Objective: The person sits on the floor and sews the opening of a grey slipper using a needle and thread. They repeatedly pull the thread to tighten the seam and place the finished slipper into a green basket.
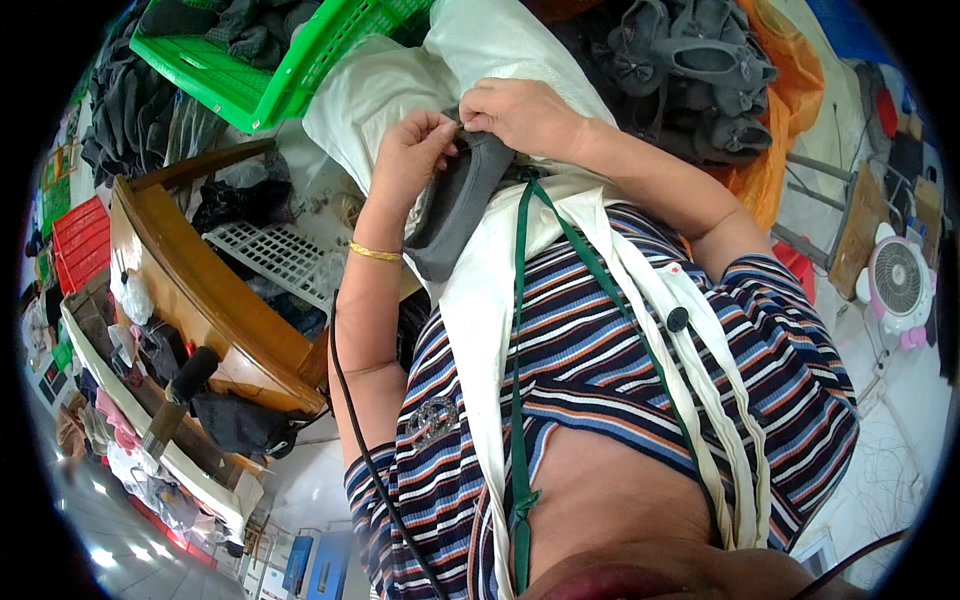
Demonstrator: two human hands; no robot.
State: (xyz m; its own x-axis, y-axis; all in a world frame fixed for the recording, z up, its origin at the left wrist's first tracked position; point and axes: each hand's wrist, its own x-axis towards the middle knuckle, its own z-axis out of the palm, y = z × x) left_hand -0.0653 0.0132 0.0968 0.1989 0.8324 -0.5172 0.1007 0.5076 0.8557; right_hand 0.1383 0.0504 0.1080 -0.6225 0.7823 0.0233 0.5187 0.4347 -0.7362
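Note:
A dark grey cloth shoe [432, 262] lies on my lap over the cream apron [475, 320], its opening facing up. My left hand [410, 152], below which a gold bracelet circles the wrist, pinches at the far end of the shoe. Against it, my right hand [522, 115] has thumb and fingertips closed at the same end. The fingertips of both hands nearly meet there. Any thread or small part between them is too small to make out.
Ahead to the left is a green plastic basket [262, 95] of dark grey pieces. Several grey shoes [690, 75] are heaped on an orange sack [790, 85] at the far right. On the left stands a wooden table [190, 275]; a small fan [897, 278] is at the right.

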